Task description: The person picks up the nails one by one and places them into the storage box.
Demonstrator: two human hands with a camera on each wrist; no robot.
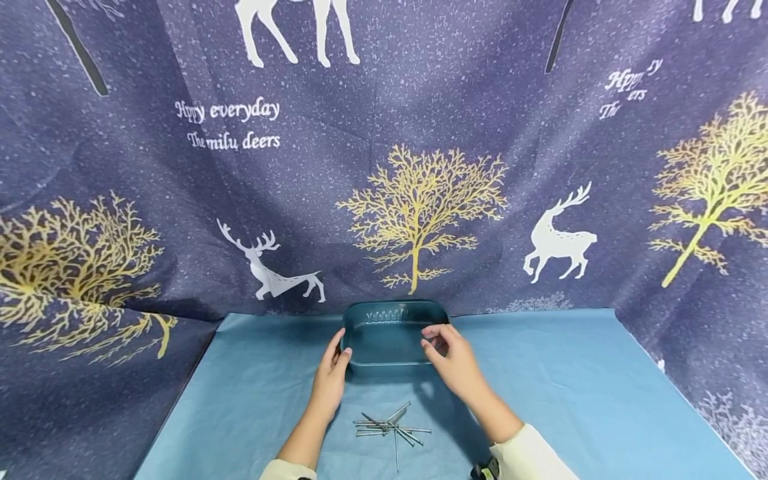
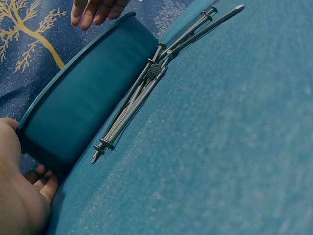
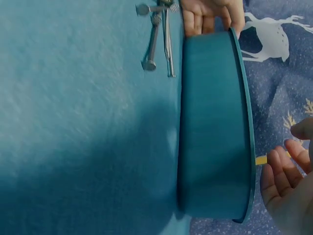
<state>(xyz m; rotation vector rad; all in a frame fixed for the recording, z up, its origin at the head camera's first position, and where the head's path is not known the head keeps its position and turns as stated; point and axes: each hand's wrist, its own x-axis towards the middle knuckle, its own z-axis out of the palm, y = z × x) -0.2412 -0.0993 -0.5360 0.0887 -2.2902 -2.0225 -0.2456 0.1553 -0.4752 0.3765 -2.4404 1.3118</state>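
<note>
Over on the left, a gold, many-branched tree [image 1: 163,333] is spreading across a dark blue-purple, white-speckled fabric backdrop [image 1: 144,173], and a white antlered deer [image 1: 263,270] is standing beside it; below, a cream sleeve [image 1: 288,470] is showing at the bottom edge, and the bare left hand [image 1: 330,375] is gripping the left end of a deep teal, rounded rectangular tray [image 1: 384,347], thumb lying by the front corner, fingers bending against the outer wall and, in the left wrist view, tucking in by its base; the tray is facing open side up at the back of a light-blue cloth [image 1: 558,387]; just in front of it, a loose heap of silver-grey metal nails [image 1: 390,425] is lying crossed, heads and points aiming several ways; over the tray's right end the bare right hand [image 1: 456,357] is hovering, thumb and curving fingers standing apart, the right wrist view showing a gap between fingertips and rim; another cream sleeve [image 1: 534,457] is covering that forearm; farther right, a second white deer [image 1: 561,243] is prancing on the backdrop.
</note>
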